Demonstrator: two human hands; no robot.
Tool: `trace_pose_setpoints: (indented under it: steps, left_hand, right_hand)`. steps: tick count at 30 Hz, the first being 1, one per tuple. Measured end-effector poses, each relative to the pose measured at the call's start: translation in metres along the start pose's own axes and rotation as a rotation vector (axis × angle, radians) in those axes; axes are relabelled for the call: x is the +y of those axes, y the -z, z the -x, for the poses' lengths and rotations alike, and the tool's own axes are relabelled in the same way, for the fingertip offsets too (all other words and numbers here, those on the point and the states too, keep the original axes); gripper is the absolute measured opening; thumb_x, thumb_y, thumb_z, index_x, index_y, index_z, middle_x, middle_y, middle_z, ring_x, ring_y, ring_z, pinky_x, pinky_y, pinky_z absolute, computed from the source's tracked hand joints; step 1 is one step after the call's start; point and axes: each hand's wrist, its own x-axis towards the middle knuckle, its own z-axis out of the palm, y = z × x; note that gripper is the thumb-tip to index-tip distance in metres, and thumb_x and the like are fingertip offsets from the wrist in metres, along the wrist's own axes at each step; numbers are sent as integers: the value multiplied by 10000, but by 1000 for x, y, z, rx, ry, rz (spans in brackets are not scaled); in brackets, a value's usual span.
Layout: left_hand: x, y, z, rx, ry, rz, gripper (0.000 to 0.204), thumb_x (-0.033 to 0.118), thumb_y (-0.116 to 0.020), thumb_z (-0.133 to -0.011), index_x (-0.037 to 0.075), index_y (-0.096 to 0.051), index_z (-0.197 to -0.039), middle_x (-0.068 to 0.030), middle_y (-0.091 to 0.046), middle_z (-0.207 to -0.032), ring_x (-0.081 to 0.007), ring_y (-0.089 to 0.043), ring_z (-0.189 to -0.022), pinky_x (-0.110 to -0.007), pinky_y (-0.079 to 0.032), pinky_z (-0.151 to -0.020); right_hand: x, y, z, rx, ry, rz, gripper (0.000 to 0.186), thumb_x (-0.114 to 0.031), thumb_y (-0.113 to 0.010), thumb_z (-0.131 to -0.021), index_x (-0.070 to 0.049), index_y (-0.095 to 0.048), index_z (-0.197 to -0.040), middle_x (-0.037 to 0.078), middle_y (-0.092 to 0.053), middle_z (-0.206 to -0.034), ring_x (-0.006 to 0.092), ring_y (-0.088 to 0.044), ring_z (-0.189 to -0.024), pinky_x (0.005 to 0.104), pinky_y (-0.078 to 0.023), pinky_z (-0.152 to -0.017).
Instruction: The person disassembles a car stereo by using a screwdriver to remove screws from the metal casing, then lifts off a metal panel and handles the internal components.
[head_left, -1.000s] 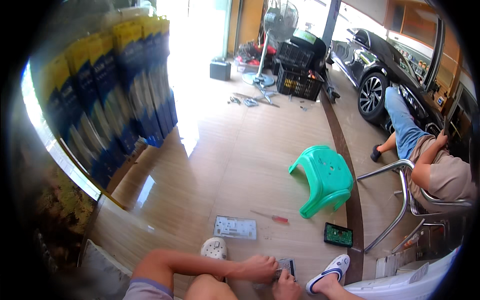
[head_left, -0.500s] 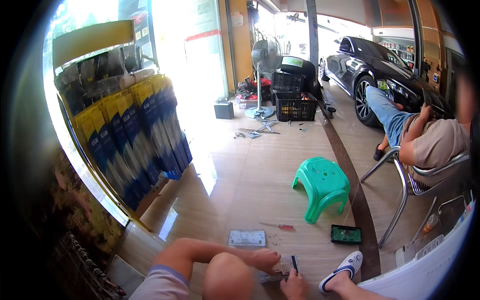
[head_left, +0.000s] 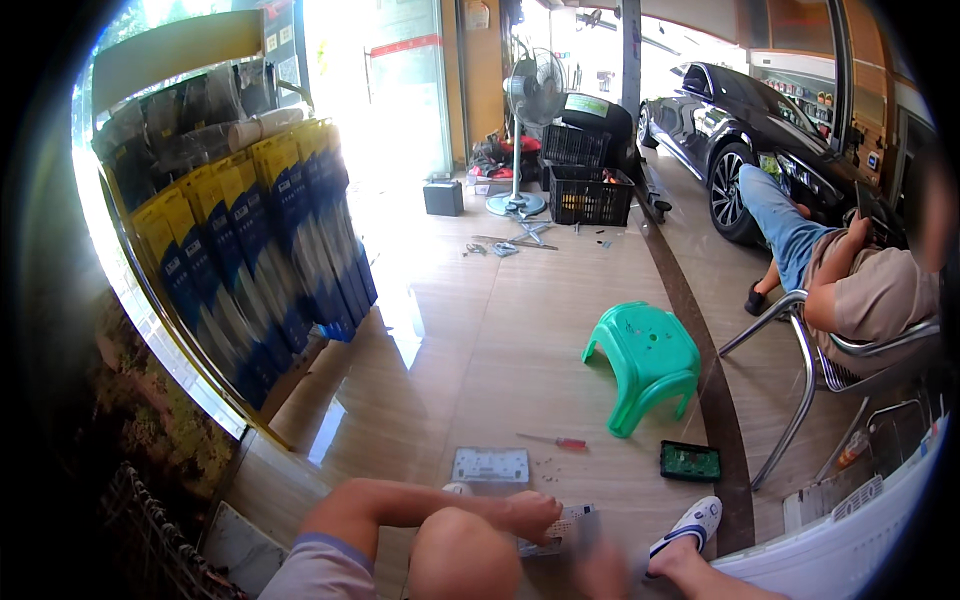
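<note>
A pale panel with rows of small holes (head_left: 556,528) is low in front of me, beside my bent knee. Curled at its upper left edge is my left hand (head_left: 535,514), closed on the panel; its fingertips are hidden. My right hand (head_left: 603,572) is smeared by motion at the panel's right side. From its fingers rises a blurred dark grey flat piece (head_left: 587,535), too smeared to name more closely. A white flat housing (head_left: 491,465) lies on the floor beyond my left forearm. Near it are a red-handled screwdriver (head_left: 570,443) and several tiny screws (head_left: 545,472).
A green plastic stool (head_left: 650,350) stands ahead, with a green circuit board in a black frame (head_left: 690,461) to its near right. At right a person sits on a metal chair (head_left: 795,310). A display rack (head_left: 250,260) is at left; a fan (head_left: 517,150), black crate (head_left: 590,200) and dark car (head_left: 740,130) stand farther back.
My right hand has shifted slightly right, with a dark flat piece blurred at its fingers. The left hand stays at the panel. The whole view has moved slightly.
</note>
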Motion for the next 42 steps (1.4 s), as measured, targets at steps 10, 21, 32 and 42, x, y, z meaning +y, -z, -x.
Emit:
trace_pose_setpoints:
  steps: [10,21,32,42]
  left_hand:
    - [-11,-13,-4,-38,-12,-65,454,430,-762,-753,-9,-730,-864,-195,-741,-827,-358,-742,-777,-455,-607,-657]
    - [-15,-25,1,-29,-17,-151,435,401,-786,-721,7,-749,-902,-184,-752,-875,-357,-751,-812,-472,-615,-689]
    - [-17,17,13,11,50,-138,547,426,-758,-762,-53,-657,-1007,-221,-694,-1038,-362,-663,-1061,-434,-567,-875]
    - [-23,-4,27,-34,41,-72,517,398,-764,-751,-69,-648,-939,-240,-692,-966,-380,-685,-966,-444,-579,-847]
  right_hand:
    - [3,-15,-4,118,4,22,343,-374,-585,-977,-101,-683,-1160,230,-720,-956,473,-690,-819,569,-575,-758]
    - [29,-11,-6,-139,-43,172,435,-354,-655,-941,-71,-651,-1270,233,-671,-1185,434,-668,-1052,515,-582,-825]
    - [-7,9,-29,-221,-321,10,585,-438,-594,-1006,0,-548,-1391,267,-636,-1305,452,-627,-1174,514,-509,-978]
    - [-13,4,-19,-330,-418,-66,523,-485,-595,-1012,-36,-634,-1279,239,-714,-1154,454,-678,-1051,522,-541,-877]
